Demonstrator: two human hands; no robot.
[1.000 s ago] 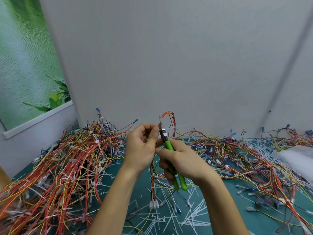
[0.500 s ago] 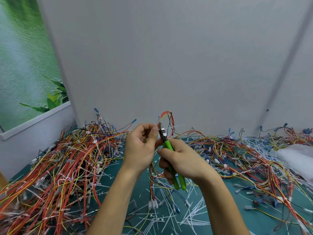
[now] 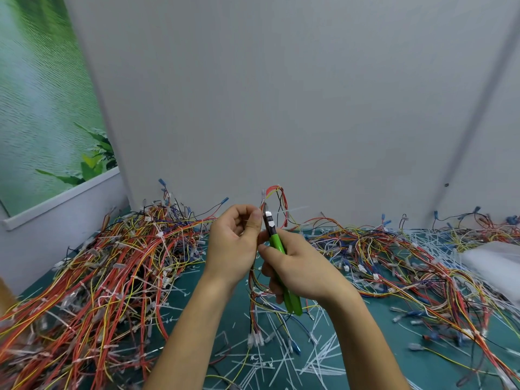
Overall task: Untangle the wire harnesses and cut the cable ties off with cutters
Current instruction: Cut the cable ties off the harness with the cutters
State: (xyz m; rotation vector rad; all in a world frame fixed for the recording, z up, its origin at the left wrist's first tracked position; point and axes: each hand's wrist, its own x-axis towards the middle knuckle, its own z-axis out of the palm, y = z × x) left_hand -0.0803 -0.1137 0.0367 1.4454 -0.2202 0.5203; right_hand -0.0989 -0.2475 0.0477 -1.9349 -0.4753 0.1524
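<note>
Left hand [image 3: 233,243] pinches one wire harness [image 3: 277,197], thumb against curled fingers, lifted above the piles [image 3: 112,277], likely to expose its tie [image 3: 294,211]. Right hand [image 3: 298,271] grips green cutters [image 3: 277,243], tip at the harness beside that thumb.

Left hand [image 3: 233,243] pinches beside right hand [image 3: 298,267] (fingers curled, gripping), 2 forearms converging.

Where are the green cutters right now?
In the head view, the green cutters are in the middle, gripped by the right hand, their tip pointing up beside the left hand, which pinches a wire harness.
</note>
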